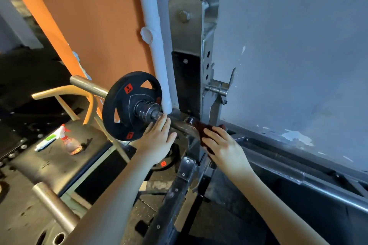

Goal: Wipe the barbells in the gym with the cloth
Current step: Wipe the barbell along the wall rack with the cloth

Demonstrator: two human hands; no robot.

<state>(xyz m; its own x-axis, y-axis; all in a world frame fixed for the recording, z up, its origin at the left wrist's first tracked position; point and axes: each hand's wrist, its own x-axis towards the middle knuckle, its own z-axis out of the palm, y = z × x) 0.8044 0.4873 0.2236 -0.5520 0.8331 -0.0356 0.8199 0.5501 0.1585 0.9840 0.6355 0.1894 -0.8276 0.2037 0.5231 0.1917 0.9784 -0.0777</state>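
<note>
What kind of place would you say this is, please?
Most likely a gym: a barbell loaded with a black weight plate sits in a steel rack, and the right hand holds a dark red cloth on the bar.

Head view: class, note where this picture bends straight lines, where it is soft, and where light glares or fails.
Head view: the wide lens bows the white pipe and the rack upright; head view: the spray bottle and the cloth under the right hand are soft; head view: glare streaks the barbell sleeve, while the floor at left sinks into shadow.
</note>
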